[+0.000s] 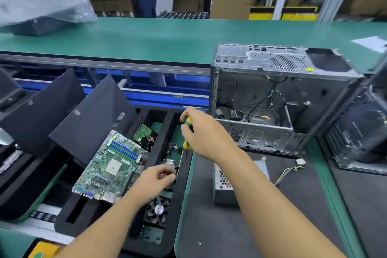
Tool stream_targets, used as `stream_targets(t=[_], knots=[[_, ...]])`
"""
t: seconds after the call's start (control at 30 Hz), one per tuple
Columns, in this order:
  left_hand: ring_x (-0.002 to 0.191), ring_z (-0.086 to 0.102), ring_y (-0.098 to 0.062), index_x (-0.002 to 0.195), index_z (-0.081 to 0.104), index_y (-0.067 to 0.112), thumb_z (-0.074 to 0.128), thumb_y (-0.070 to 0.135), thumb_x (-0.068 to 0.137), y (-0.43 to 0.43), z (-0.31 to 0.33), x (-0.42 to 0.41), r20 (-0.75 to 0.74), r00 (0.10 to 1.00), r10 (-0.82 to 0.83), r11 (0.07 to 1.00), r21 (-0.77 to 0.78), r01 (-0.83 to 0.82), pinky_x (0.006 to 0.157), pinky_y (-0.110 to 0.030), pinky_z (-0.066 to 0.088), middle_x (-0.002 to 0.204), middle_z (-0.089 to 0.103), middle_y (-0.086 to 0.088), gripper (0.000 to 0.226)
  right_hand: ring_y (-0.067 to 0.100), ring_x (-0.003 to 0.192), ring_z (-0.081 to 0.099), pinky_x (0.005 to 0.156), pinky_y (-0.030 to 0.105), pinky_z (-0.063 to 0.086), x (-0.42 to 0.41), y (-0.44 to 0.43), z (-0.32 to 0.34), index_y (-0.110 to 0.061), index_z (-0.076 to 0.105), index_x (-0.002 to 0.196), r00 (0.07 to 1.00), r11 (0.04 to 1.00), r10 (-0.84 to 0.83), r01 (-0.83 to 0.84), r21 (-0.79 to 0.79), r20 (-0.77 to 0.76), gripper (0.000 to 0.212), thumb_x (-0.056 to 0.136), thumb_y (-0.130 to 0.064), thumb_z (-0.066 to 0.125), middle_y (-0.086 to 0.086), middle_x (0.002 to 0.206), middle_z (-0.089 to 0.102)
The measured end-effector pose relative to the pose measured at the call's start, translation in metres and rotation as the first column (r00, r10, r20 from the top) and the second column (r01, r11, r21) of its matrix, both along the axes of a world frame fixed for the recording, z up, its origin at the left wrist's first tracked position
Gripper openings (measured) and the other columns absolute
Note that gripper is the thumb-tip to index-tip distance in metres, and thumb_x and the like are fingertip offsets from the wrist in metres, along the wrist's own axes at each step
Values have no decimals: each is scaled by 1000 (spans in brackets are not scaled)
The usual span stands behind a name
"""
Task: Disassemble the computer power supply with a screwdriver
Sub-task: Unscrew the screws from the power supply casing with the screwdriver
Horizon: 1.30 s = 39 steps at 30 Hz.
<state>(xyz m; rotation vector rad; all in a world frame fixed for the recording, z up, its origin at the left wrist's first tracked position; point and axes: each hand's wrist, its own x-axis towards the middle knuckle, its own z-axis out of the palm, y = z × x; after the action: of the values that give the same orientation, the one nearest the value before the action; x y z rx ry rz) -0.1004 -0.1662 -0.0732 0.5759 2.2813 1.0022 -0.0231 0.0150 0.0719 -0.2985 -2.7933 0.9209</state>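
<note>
A warehouse workstation is filling the frame: a green conveyor belt is running across the upper half, with stacked cardboard boxes blurring behind it and a plastic-wrapped bundle lying at the upper left. At centre right, an emptied computer case is standing open on a dark mat, loose wires trailing inside it. Just below the case, at lower centre right, the power supply is sitting on the mat as a grey metal box with a honeycomb vent, its yellow and black cables trailing off to the right; the person's right forearm is crossing over part of it. Neither hand is touching it. The right hand is wrapping closed around a yellow and green screwdriver, tip pointing down into a black foam tray at lower centre. The left hand is pinching narrowly over small metal parts in that same tray, though what it is gripping is too blurred to tell. A motherboard is leaning in the compartment to the left, and a cooling fan is lying lower in the tray. The person appears to be sorting parts into the tray, not yet unscrewing the supply; the next move is likely calling for bringing both hands right, steadying the box and seating the driver in a casing screw.
</note>
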Motion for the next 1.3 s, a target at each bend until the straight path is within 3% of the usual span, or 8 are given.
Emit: stream_targets(t=[0.23, 0.37, 0.5, 0.67, 0.83, 0.97, 1.07, 1.3], knots=[[85, 67, -9, 91, 73, 28, 77, 19, 82, 94, 19, 46, -29, 963, -266, 960, 84, 268, 81, -24, 54, 92, 74, 7, 14, 23, 83, 53, 68, 36, 40, 41, 46, 3, -22, 48, 100, 994, 994, -107, 107, 23, 36, 9, 100, -25, 40, -2, 97, 56], [61, 54, -2, 77, 57, 22, 78, 17, 78, 109, 16, 57, -198, 963, -182, 979, 50, 195, 60, -13, 43, 72, 64, 9, 22, 12, 66, 50, 58, 33, 34, 59, 59, -4, -20, 47, 101, 989, 992, -122, 124, -20, 90, 11, 102, -27, 39, -8, 85, 54], [74, 62, -6, 87, 65, 30, 77, 10, 78, 110, 15, 58, -192, 934, -300, 950, 30, 311, 72, -17, 50, 82, 68, 9, 25, 5, 58, 39, 50, 27, 25, 71, 65, -16, -19, 47, 102, 984, 991, -124, 129, -29, 128, 13, 103, -28, 39, -11, 74, 45], [83, 63, -8, 88, 73, 21, 78, 16, 81, 109, 12, 60, -243, 892, -381, 922, -35, 385, 81, -24, 51, 90, 63, 8, 10, 7, 57, 42, 50, 29, 26, 75, 68, -19, -21, 46, 101, 982, 987, -133, 143, -70, 131, 12, 103, -30, 39, -11, 74, 46], [79, 59, -4, 82, 65, 27, 68, 15, 91, 110, 12, 64, -298, 872, -389, 919, -69, 387, 74, -16, 45, 87, 59, 13, 15, 8, 59, 46, 50, 29, 28, 78, 68, -19, -23, 46, 101, 984, 990, -116, 125, -65, 132, 11, 103, -32, 39, -11, 75, 49], [84, 59, -10, 82, 59, 26, 64, 15, 93, 107, 13, 64, -304, 860, -409, 911, -89, 402, 80, -24, 48, 91, 61, 10, 16, 11, 60, 48, 51, 30, 29, 78, 69, -15, -22, 45, 101, 986, 990, -107, 118, -81, 132, 12, 103, -32, 39, -8, 77, 51], [82, 58, -4, 84, 60, 25, 66, 14, 92, 104, 13, 63, -328, 851, -409, 910, -80, 406, 74, -12, 42, 91, 60, 11, 15, 12, 59, 48, 49, 30, 30, 79, 68, -15, -22, 45, 101, 983, 990, -102, 115, -83, 152, 13, 103, -32, 39, -6, 78, 52], [80, 54, 0, 87, 63, 18, 65, 13, 92, 105, 12, 64, -381, 829, -408, 909, -84, 409, 71, -8, 37, 91, 58, 10, 8, 5, 51, 44, 40, 21, 27, 81, 67, -15, -24, 45, 100, 985, 992, -97, 107, -65, 141, 11, 103, -33, 39, -10, 77, 51]])
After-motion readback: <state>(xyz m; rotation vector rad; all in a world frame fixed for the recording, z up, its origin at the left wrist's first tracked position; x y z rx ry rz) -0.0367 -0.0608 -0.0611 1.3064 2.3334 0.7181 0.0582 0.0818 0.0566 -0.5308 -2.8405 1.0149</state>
